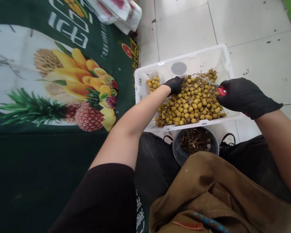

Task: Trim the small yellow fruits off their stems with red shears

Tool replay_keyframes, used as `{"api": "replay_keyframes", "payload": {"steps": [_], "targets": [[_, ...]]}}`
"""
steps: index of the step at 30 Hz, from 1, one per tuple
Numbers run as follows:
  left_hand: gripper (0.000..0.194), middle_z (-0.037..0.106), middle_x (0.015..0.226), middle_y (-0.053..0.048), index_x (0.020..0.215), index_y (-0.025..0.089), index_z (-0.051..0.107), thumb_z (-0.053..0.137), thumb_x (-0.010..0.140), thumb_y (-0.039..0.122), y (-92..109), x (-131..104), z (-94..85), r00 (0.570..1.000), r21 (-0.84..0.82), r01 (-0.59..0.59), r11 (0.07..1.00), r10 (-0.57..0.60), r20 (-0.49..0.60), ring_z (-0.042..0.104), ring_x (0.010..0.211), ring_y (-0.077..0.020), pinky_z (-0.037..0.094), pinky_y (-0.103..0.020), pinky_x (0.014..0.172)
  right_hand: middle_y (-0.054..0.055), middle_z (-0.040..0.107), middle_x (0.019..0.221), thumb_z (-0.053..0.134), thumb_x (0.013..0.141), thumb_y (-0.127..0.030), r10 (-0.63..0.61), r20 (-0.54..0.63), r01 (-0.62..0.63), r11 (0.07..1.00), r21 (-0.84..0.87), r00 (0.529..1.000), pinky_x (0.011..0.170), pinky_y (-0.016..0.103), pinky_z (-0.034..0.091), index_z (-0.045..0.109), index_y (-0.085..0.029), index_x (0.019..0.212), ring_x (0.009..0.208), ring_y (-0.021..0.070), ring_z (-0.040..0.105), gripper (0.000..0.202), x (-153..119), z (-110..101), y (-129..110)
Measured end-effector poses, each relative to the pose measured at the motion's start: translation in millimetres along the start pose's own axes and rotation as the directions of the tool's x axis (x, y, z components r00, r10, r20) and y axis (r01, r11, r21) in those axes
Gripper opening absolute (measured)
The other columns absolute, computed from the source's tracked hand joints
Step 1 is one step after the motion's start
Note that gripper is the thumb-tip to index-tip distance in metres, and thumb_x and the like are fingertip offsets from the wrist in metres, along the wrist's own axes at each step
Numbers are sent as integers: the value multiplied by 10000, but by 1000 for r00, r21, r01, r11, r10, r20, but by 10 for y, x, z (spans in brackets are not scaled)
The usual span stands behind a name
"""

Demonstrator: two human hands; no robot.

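Observation:
A white plastic crate (157,66) holds a heap of yellow-brown longans (190,106), many still on thin twigs. My left hand (175,85), in a black glove, is down in the crate at the left edge of the heap. Its fingers are curled and partly hidden, so what they grip cannot be made out. In my right hand (242,97), also black-gloved, is a pair of red-handled scissors (221,91). Their metal blades point left over the fruit, toward the twigs near my left hand; how far apart the blades are is unclear.
A smaller group of longans (153,83) sits at the crate's left end. Between my feet stands a grey bucket (176,145) with cut twigs (196,140). A green fruit-printed cover (121,97) rises on the left, with white-and-red bags (128,19) beyond it.

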State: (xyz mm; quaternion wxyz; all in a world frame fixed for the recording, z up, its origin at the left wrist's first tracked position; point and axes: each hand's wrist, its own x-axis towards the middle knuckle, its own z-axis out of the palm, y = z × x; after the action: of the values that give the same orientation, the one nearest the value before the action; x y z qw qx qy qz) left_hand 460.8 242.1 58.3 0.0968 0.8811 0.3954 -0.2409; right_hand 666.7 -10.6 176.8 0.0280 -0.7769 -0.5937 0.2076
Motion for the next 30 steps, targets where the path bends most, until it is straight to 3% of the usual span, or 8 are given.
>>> {"api": "replay_keyframes", "payload": {"steps": [2, 4, 9, 15, 19, 23, 27, 30], "targets": [[766, 577, 1764, -181, 1724, 194, 628, 699, 968, 296, 13, 60, 23, 1000, 14, 4, 1000, -4, -16, 709, 1483, -339, 524, -354, 1308, 207, 821, 1002, 647, 1015, -364, -6, -7, 6, 1000, 23, 1000, 810, 460, 566, 855, -172, 1121, 913, 340, 738, 302, 12, -9, 1], [695, 649, 1689, -202, 1631, 155, 717, 688, 954, 309, 44, 108, 29, 999, 24, 9, 1000, -8, -35, 741, 1429, -357, 566, -372, 1261, 208, 830, 1014, 661, 1006, -372, -6, -18, 6, 1000, 25, 1000, 819, 463, 576, 857, -168, 1134, 923, 343, 745, 310, 16, -20, -4], [755, 734, 1582, -294, 1563, 5, 742, 722, 853, 260, 165, 246, -47, 986, 116, 14, 993, -33, 166, 727, 1466, -421, 571, -407, 1249, 220, 835, 1033, 666, 990, -325, -16, -30, 17, 1000, 23, 999, 833, 470, 586, 864, -154, 1141, 940, 358, 764, 301, 25, -7, -15], [762, 770, 1556, -237, 1584, 64, 744, 673, 861, 292, 150, 347, -129, 977, 95, 38, 995, -57, 208, 780, 1354, -375, 599, -397, 1189, 196, 830, 967, 668, 971, -380, -23, -5, 24, 999, 37, 1000, 828, 458, 580, 887, -169, 1169, 922, 344, 756, 364, 41, 38, 24], [776, 793, 1552, -151, 1574, 191, 783, 718, 804, 273, 106, 358, -70, 997, 60, 22, 998, -26, 71, 754, 1413, -354, 575, -357, 1211, 173, 824, 975, 699, 938, -398, 5, 23, -6, 999, 42, 1000, 843, 455, 560, 893, -207, 1180, 938, 344, 762, 364, 104, 64, 87], [505, 841, 1444, -118, 1410, 206, 855, 665, 951, 295, 71, 260, -102, 991, -81, -21, 996, 10, -134, 772, 1352, -321, 583, -371, 1188, 206, 833, 1023, 668, 947, -410, 5, 25, -6, 999, 34, 1000, 831, 465, 550, 876, -195, 1136, 941, 357, 758, 354, 144, 69, 144], [359, 863, 1230, -156, 1179, 155, 843, 535, 1084, 313, 9, -26, -223, 924, -308, -182, 934, 55, -378, 790, 1174, -294, 613, -438, 1124, 198, 832, 985, 633, 957, -402, -8, 67, 8, 1000, 7, 998, 803, 465, 545, 876, -201, 1117, 890, 347, 741, 354, 83, 1, 123], [314, 838, 1066, -123, 1057, 192, 780, 555, 1122, 400, -25, -331, -269, 876, -478, -310, 822, 53, -479, 772, 1037, -268, 644, -453, 1035, 177, 828, 964, 624, 974, -390, -16, 81, 18, 1000, -18, 997, 781, 426, 518, 878, -192, 1146, 869, 321, 739, 365, 6, -52, 75]]}}
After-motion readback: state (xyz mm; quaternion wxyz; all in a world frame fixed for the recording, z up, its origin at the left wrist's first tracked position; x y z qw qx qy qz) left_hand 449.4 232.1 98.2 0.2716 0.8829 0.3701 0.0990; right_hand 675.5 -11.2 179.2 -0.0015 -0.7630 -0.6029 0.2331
